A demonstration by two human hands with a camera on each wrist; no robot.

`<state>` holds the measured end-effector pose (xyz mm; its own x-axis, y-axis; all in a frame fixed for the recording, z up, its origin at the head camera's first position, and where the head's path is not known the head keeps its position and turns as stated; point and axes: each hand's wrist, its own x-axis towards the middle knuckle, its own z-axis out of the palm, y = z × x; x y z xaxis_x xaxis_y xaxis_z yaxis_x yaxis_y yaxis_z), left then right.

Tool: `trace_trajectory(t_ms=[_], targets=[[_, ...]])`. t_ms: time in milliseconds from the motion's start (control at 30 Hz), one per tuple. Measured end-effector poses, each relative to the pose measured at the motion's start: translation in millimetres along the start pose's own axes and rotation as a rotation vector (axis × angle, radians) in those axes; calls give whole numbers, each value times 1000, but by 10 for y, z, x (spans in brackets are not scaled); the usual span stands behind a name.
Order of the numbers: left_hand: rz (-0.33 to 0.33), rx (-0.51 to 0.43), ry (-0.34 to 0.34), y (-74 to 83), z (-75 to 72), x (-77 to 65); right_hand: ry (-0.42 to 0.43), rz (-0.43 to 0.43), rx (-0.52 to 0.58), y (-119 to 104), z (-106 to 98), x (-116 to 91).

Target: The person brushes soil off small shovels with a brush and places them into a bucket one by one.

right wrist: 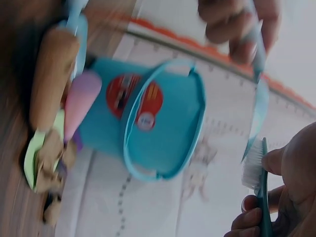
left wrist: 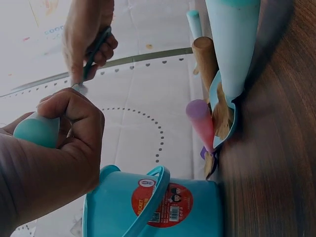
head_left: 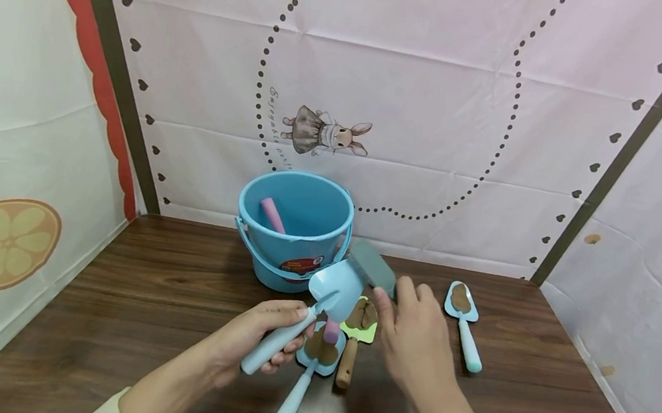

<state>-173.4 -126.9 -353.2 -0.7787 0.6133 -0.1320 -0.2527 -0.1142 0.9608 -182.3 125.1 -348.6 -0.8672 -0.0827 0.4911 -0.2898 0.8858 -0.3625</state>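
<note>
Blue shovel at frame centre; left hand grasps handle, blade raised, apparently to meet bristles. Right hand grips green brush, just right. Below, soiled trowel, handle nearward, seemingly for easy pickup. Bucket beyond, left of centre.

Wood-grain tabletop, pale creased walls, rabbit print
</note>
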Motion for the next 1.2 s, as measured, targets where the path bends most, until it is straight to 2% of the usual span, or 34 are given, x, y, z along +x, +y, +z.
trace_trajectory(t_ms=[100,200,367,500,567,800,933,1067,1200], targets=[[5,-5,-19,2,0,-2,-5,30,-7,60,-23,47],[-3,-15,-18,5,-6,3,-6,20,15,-17,-53,2],[-16,-44,7,17,-13,0,-46,-130,56,-274,-66,-198],[-10,-49,9,19,-17,-10,-60,-246,30,-350,-1,-277],[-6,-45,13,18,-15,-11,-47,-242,18,-325,26,-262],[1,13,21,13,-4,-9,-33,-19,41,-66,-4,-33],[3,17,5,3,-3,-9,-26,19,43,15,-59,49],[-4,-7,23,1,-10,-6,-41,-25,74,-108,-68,-44],[-12,-39,27,4,-14,-3,-67,-164,78,-284,-19,-219]])
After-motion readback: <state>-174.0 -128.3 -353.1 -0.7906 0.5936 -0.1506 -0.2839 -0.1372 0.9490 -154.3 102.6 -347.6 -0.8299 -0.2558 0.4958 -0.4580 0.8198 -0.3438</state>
